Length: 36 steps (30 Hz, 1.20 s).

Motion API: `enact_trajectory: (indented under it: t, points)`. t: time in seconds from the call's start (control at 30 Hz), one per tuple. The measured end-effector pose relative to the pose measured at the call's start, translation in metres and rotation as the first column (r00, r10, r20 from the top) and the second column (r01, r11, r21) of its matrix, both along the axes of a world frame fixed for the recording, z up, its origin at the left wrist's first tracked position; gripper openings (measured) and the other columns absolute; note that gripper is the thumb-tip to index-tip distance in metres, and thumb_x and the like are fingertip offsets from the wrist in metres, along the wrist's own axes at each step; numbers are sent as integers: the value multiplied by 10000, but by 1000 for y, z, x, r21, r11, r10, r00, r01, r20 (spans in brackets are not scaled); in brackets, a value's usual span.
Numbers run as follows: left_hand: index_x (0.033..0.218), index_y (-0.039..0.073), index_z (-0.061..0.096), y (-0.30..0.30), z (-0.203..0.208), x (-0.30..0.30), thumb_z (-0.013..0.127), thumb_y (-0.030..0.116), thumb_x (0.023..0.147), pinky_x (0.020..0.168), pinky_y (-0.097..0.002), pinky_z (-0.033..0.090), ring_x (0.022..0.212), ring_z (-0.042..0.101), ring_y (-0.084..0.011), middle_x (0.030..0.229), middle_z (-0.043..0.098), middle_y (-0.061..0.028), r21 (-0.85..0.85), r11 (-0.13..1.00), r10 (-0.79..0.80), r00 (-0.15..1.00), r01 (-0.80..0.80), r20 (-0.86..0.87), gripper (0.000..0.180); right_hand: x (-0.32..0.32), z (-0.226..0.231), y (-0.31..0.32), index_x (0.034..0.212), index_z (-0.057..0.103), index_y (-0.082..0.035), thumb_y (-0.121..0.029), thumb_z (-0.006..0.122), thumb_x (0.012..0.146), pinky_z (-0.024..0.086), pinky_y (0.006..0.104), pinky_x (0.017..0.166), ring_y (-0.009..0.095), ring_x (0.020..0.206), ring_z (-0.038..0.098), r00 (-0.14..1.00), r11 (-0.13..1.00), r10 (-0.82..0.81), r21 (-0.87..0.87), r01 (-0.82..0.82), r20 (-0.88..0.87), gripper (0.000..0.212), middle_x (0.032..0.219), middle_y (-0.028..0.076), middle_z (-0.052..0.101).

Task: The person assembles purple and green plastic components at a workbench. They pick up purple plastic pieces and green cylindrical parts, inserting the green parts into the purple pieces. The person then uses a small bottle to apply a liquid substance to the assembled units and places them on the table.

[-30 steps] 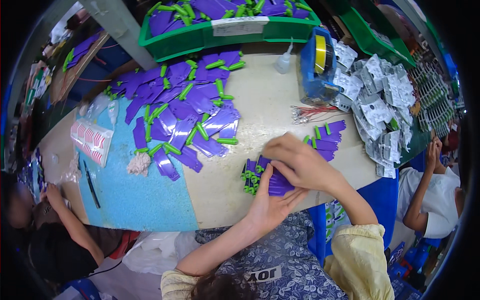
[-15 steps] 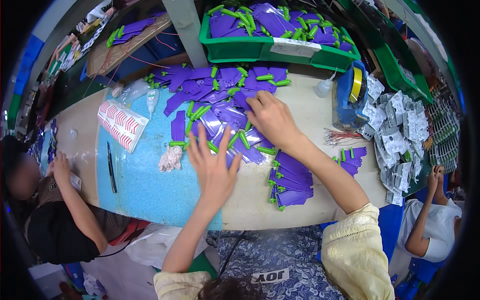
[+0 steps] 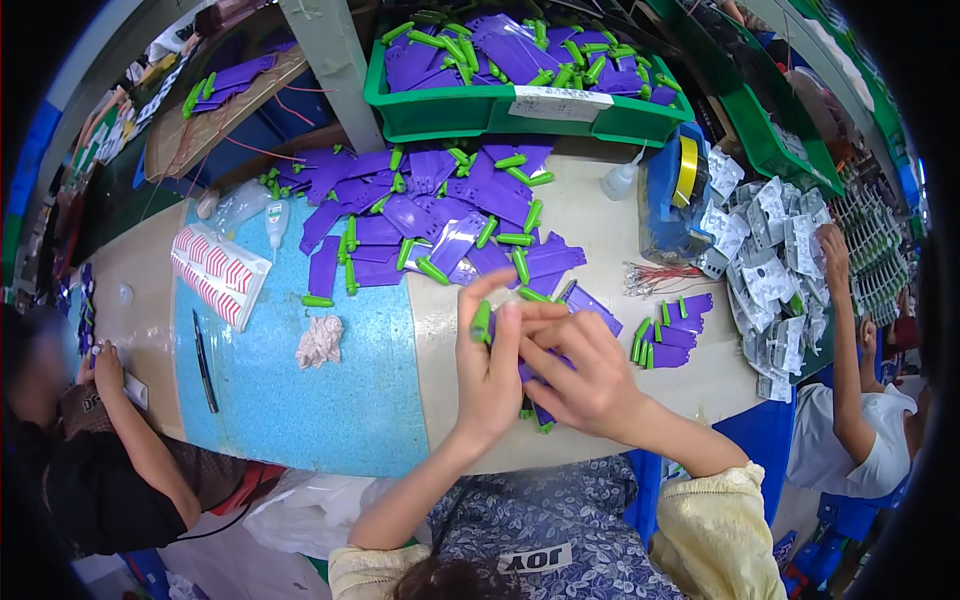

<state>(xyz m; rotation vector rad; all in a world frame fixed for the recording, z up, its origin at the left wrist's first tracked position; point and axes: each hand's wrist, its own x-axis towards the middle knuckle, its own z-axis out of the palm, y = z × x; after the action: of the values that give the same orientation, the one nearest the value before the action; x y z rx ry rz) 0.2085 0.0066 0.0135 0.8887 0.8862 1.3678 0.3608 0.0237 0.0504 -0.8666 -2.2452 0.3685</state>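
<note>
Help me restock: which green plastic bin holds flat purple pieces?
The wide green plastic bin at top centre, with a white paper label and heaped purple pieces; the green bin at right shows no purple.

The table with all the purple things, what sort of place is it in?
Probably a factory workshop: lots of matching purple pieces, a green bin full of more, and a heap of silvery parts beside a tape dispenser.
</note>
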Motion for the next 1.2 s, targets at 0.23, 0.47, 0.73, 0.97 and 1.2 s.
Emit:
enact_trajectory:
  t: [0.23,0.47,0.73,0.97,1.2]
  points:
    - [1358,30,350,-33,22,35,380,230,1115,979,-394,553,1099,676,-246,1248,633,-222,-46,989,-141,988,138,-65,316,35,8,21,1236,648,3,-33,790,700,498,398,720,288,852,586,999,997,-36,68,35,18,556,977,122,604]
    - [1176,38,378,-16,12,48,396,265,1113,899,-363,572,1055,688,-245,1093,671,-231,-20,998,-65,993,67,93,236,58,16,-5,1478,418,11,-275,943,644,494,426,1003,389,1222,567,999,920,28,-391,-19,17,1027,1411,218,504]
    - [1384,49,469,-17,23,65,475,280,1085,654,-273,504,764,654,-115,924,688,-101,-51,974,-224,891,222,-395,377,81,-4,-28,1178,649,77,-5,687,776,602,392,767,318,943,731,987,981,-99,176,75,127,412,1082,194,719]
    - [1251,101,596,23,-3,64,488,336,1072,560,-325,474,583,650,-161,715,720,-110,-141,958,-284,890,250,-357,315,190,-41,-16,1149,675,3,-91,742,815,513,446,834,331,972,636,852,930,-367,171,325,374,354,1160,143,688]
    - [1023,-7,677,61,-38,75,660,2,878,596,-350,475,630,617,-205,869,703,-135,300,945,119,718,130,-686,145,97,-21,46,1070,690,11,-83,783,805,514,405,816,318,912,648,956,956,-292,28,292,-21,296,984,142,678]
